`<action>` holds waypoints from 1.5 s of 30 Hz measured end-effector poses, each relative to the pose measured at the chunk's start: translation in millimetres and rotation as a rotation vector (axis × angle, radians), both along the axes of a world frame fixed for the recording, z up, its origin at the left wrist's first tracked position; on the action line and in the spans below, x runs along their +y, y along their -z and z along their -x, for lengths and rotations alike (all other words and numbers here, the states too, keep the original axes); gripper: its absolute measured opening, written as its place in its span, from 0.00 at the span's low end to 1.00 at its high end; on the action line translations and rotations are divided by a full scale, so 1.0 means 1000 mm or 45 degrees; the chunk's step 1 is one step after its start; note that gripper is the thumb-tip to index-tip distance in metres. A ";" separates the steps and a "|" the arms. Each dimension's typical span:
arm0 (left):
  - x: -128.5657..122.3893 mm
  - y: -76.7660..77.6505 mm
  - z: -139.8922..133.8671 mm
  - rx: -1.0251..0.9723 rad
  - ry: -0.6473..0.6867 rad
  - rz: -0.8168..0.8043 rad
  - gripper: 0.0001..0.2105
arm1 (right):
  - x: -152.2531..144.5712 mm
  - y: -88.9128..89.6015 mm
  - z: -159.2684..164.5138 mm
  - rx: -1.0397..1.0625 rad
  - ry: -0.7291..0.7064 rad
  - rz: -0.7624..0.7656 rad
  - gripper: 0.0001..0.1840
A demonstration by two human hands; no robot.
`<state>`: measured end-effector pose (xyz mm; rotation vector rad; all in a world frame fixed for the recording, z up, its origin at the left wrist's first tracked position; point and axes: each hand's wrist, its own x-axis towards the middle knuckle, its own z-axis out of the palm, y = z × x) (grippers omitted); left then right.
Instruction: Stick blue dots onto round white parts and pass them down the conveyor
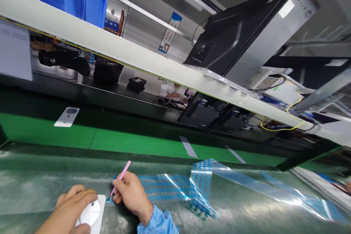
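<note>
Our left hand (72, 208) lies curled over a small white plastic part (91, 215), a rounded dome on a flat square plate, its fingers (82, 194) closed loosely around the dome and pressing it to the shiny worktop (35, 186). Our right hand (131, 195) pinches a thin pink stick (120, 177) as one holds a pen, fingers shut tight on its lower half, the tip pointing down at the plate's edge just beside the left fingertips. Just beyond the right knuckles stretches a clear film strip (175, 188) carrying rows of small blue stickers, curling up and trailing far off to the right. We judge the white part light, rigid and smooth, likely to skid on the glossy surface, so best held by the dome from above or by the plate's edges. The stick looks light and slightly flexible; a grip near its tip gives control. The film looks flimsy and prone to crease. Farther ahead, well apart from both hands, a white card (66, 117) lies on the green belt (123, 140).
</note>
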<state>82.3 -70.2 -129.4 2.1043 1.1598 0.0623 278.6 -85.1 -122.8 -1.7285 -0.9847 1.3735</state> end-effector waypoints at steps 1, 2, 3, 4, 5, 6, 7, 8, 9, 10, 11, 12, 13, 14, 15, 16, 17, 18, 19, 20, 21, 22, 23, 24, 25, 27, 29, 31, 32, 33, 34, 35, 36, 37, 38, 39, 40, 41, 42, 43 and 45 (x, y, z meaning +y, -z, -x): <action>-0.001 0.000 0.000 -0.016 -0.010 0.002 0.29 | 0.000 0.001 -0.001 0.038 0.011 -0.006 0.18; -0.002 -0.001 0.000 -0.026 -0.019 0.006 0.29 | -0.001 0.001 -0.002 0.081 0.018 -0.016 0.22; -0.003 -0.003 -0.001 -0.032 -0.029 0.009 0.28 | -0.001 0.001 -0.002 0.121 0.018 -0.032 0.25; -0.004 -0.004 -0.001 -0.032 -0.034 0.012 0.28 | -0.002 0.001 -0.001 0.155 0.010 -0.051 0.28; -0.005 -0.006 -0.002 -0.031 -0.035 0.016 0.27 | -0.002 0.000 0.001 0.180 -0.011 -0.068 0.30; -0.006 -0.007 -0.002 -0.029 -0.034 0.019 0.26 | -0.002 -0.001 0.003 0.188 -0.039 -0.080 0.30; -0.006 -0.007 -0.003 -0.032 -0.031 0.020 0.25 | -0.002 -0.001 0.007 0.178 -0.073 -0.082 0.29; -0.007 -0.008 -0.003 -0.035 -0.029 0.020 0.24 | -0.002 -0.002 0.011 0.150 -0.108 -0.073 0.27; -0.007 -0.008 -0.004 -0.039 -0.029 0.018 0.24 | -0.002 -0.002 0.015 0.112 -0.137 -0.060 0.24; -0.007 -0.009 -0.004 -0.037 -0.028 0.019 0.24 | -0.002 -0.003 0.019 0.072 -0.155 -0.047 0.22; -0.007 -0.010 -0.004 -0.034 -0.026 0.019 0.24 | -0.002 -0.003 0.023 0.034 -0.160 -0.034 0.19; -0.007 -0.011 -0.005 -0.022 -0.023 0.022 0.24 | -0.003 -0.002 0.026 0.007 -0.149 -0.021 0.17; -0.007 -0.013 -0.006 -0.001 -0.020 0.028 0.24 | -0.003 -0.002 0.028 -0.010 -0.125 -0.009 0.15; -0.007 -0.015 -0.006 0.026 -0.018 0.039 0.24 | -0.004 -0.002 0.029 -0.018 -0.097 0.003 0.13; -0.007 -0.018 -0.007 0.047 -0.012 0.049 0.24 | -0.005 -0.002 0.030 -0.024 -0.069 0.019 0.10; -0.007 -0.021 -0.008 0.067 -0.011 0.057 0.24 | -0.006 -0.003 0.030 -0.030 -0.051 0.035 0.08; -0.007 -0.023 -0.008 0.083 -0.012 0.063 0.24 | -0.007 -0.004 0.031 -0.035 -0.041 0.048 0.07; -0.007 -0.024 -0.008 0.096 -0.013 0.068 0.24 | -0.007 -0.004 0.031 -0.041 -0.043 0.057 0.08; -0.007 -0.025 -0.008 0.106 -0.013 0.073 0.24 | -0.008 -0.005 0.031 -0.046 -0.050 0.063 0.09; -0.007 -0.024 -0.008 0.110 -0.012 0.075 0.23 | -0.008 -0.006 0.031 -0.052 -0.055 0.066 0.09; -0.007 -0.023 -0.007 0.107 -0.012 0.073 0.23 | -0.008 -0.007 0.031 -0.055 -0.059 0.064 0.10; -0.007 -0.021 -0.007 0.094 -0.011 0.069 0.23 | -0.008 -0.008 0.031 -0.058 -0.063 0.059 0.11; -0.007 -0.019 -0.007 0.069 -0.010 0.060 0.22 | -0.008 -0.008 0.031 -0.060 -0.064 0.051 0.11; -0.007 -0.018 -0.007 0.044 -0.012 0.045 0.22 | -0.008 -0.008 0.031 -0.062 -0.068 0.044 0.11; -0.007 -0.017 -0.007 0.039 -0.011 0.041 0.22 | -0.008 -0.008 0.031 -0.066 -0.073 0.039 0.12; -0.007 -0.019 -0.008 0.092 -0.002 0.053 0.21 | -0.008 -0.008 0.031 -0.074 -0.081 0.038 0.12; -0.007 -0.024 -0.008 0.159 0.016 0.065 0.21 | -0.007 -0.008 0.031 -0.074 -0.084 0.043 0.13; -0.008 -0.027 -0.008 0.171 0.025 0.063 0.21 | -0.007 -0.009 0.031 -0.072 -0.094 0.046 0.13; -0.008 -0.027 -0.008 0.155 0.024 0.052 0.21 | -0.007 -0.009 0.031 -0.071 -0.099 0.045 0.14; -0.008 -0.025 -0.007 0.133 0.022 0.043 0.21 | -0.007 -0.009 0.031 -0.074 -0.099 0.042 0.14; -0.008 -0.023 -0.006 0.107 0.019 0.032 0.21 | -0.007 -0.010 0.032 -0.077 -0.100 0.037 0.14; -0.008 -0.019 -0.004 0.079 0.016 0.019 0.21 | -0.007 -0.010 0.032 -0.081 -0.098 0.030 0.14; -0.008 -0.016 -0.003 0.052 0.014 0.004 0.21 | -0.007 -0.009 0.032 -0.086 -0.097 0.024 0.14; -0.008 -0.012 -0.002 0.030 0.013 -0.007 0.21 | -0.008 -0.009 0.032 -0.093 -0.101 0.017 0.14; -0.007 -0.009 -0.001 0.014 0.011 -0.016 0.21 | -0.008 -0.009 0.032 -0.103 -0.107 0.008 0.15; -0.007 -0.007 -0.001 0.008 0.012 -0.019 0.21 | -0.008 -0.009 0.032 -0.113 -0.115 -0.001 0.15; -0.006 -0.006 -0.001 0.006 0.011 -0.020 0.21 | -0.008 -0.009 0.032 -0.124 -0.123 -0.011 0.15; -0.006 -0.007 -0.001 0.008 0.011 -0.022 0.21 | -0.008 -0.009 0.032 -0.134 -0.127 -0.018 0.15; -0.006 -0.008 -0.002 0.017 0.013 -0.019 0.21 | -0.009 -0.010 0.032 -0.140 -0.131 -0.023 0.15; -0.006 -0.010 -0.003 0.036 0.014 -0.012 0.21 | -0.009 -0.010 0.032 -0.143 -0.131 -0.024 0.15; -0.006 -0.014 -0.005 0.081 0.021 0.001 0.21 | -0.010 -0.011 0.032 -0.145 -0.128 -0.021 0.15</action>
